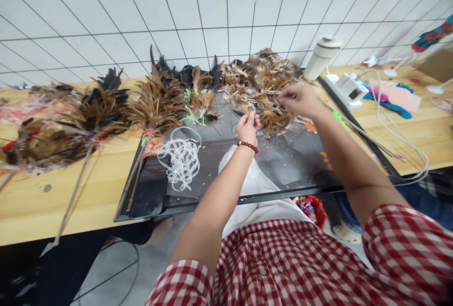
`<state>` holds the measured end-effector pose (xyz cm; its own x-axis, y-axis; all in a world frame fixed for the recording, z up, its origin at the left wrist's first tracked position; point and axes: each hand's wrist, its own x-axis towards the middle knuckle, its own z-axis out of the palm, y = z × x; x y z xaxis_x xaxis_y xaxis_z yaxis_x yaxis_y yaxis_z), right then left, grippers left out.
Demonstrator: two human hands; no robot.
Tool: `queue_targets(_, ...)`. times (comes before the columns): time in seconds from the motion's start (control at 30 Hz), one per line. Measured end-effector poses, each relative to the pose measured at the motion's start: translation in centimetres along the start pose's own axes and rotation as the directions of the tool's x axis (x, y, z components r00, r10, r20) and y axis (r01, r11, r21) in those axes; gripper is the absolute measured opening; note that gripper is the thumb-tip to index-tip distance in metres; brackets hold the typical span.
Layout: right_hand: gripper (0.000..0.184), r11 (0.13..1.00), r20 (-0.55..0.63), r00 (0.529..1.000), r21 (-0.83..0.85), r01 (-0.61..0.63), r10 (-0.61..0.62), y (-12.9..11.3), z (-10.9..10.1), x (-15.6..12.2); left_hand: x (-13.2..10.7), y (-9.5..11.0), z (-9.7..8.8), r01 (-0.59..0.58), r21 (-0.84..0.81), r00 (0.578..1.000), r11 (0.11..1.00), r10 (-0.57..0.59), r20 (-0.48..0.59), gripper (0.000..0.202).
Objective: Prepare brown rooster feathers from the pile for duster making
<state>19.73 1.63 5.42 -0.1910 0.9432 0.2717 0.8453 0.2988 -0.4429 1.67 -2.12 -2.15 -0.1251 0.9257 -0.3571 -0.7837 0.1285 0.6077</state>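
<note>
My left hand (pixel 248 128), with a beaded bracelet (pixel 248 146) at the wrist, is closed in a pinch above the dark tray (pixel 283 169). Whatever sits between its fingertips is too small to make out. Just beyond it spreads a loose pile of brown feathers (pixel 264 79), some dark-tipped. My right hand (pixel 300 100) reaches over the right part of that pile, fingers drawn together and slightly blurred. I cannot make out what they grip. A tangle of clear plastic strip (pixel 182 162) lies left of my left hand, on the tray.
Feather bundles (pixel 157 98) with coloured ties stand along the left, one on a stick (pixel 76 188). A black phone (pixel 148 185) lies at the tray's left. On the right are a white bottle (pixel 322 58), a power strip (pixel 348 89) and a looping cable (pixel 403 129).
</note>
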Motion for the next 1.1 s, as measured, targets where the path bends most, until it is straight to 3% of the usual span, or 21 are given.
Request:
queue_targets(0.1,0.034,0.978,0.284,0.937,0.029,0.206,-0.206,-0.4,3.9,-2.2,-0.4,0.5,0.0,0.016,0.02,1.0,1.0,-0.016,0.024,0.021)
queue_targets(0.17,0.039,0.975,0.32,0.927,-0.04,0.219,-0.195,0.2,5.8,-1.8,-0.6,0.8,0.0,0.03,0.041,0.998,0.999,-0.032,0.055,0.019)
queue_targets(0.27,0.043,0.976,0.23,0.971,-0.186,0.112,-0.067,1.8,6.7,0.3,-0.6,1.1,0.0,0.046,0.078,0.995,0.996,-0.053,0.08,0.014)
queue_targets(0.37,0.043,0.976,0.161,0.987,-0.216,0.011,0.024,2.8,5.9,1.6,-0.5,1.3,0.0,0.039,0.104,0.995,0.994,-0.049,0.093,0.012)
queue_targets(0.43,0.039,0.992,0.066,0.997,-0.12,-0.037,0.045,2.6,5.5,1.3,-0.6,1.5,0.0,0.048,0.141,0.993,0.989,-0.062,0.099,0.014)
queue_targets(0.5,0.032,0.983,-0.024,0.995,0.159,-0.096,0.101,1.8,5.6,0.0,-0.9,1.7,0.1,0.077,0.211,0.988,0.974,-0.102,0.112,0.018)
queue_targets(0.53,0.028,0.924,-0.023,0.988,0.358,-0.131,0.149,1.4,5.9,-0.9,-1.1,1.9,0.2,0.094,0.253,0.984,0.963,-0.129,0.127,0.019)
queue_targets(0.6,0.03,0.662,0.075,0.972,0.72,-0.208,0.223,0.5,6.5,-2.7,-1.6,2.2,0.4,0.133,0.345,0.963,0.929,-0.203,0.176,0.02)
queue_targets(0.67,0.043,0.398,0.211,0.957,0.875,-0.275,0.199,0.0,6.9,-4.1,-2.0,2.3,0.5,0.173,0.445,0.929,0.879,-0.296,0.224,0.021)
queue_targets(0.73,0.057,0.284,0.314,0.943,0.9,-0.331,0.107,-0.2,6.9,-4.8,-2.3,2.4,0.5,0.198,0.527,0.894,0.827,-0.373,0.25,0.021)
queue_targets(0.83,0.064,0.261,0.409,0.912,0.881,-0.396,0.003,-0.3,6.5,-5.0,-2.5,2.3,0.4,0.205,0.584,0.87,0.785,-0.419,0.258,0.026)
queue_targets(0.9,0.063,0.288,0.41,0.912,0.873,-0.394,0.007,-0.2,6.2,-5.0,-2.5,2.2,0.3,0.207,0.605,0.864,0.769,-0.434,0.256,0.03)
queue_targets(1.0,0.062,0.333,0.327,0.942,0.883,-0.332,0.071,-0.3,6.2,-4.8,-2.4,2.2,0.1,0.208,0.619,0.862,0.757,-0.441,0.251,0.026)
queue_targets(1.1,0.06,0.309,0.219,0.963,0.915,-0.258,0.155,-0.3,6.3,-4.6,-2.2,2.2,0.1,0.226,0.578,0.868,0.784,-0.432,0.246,0.018)
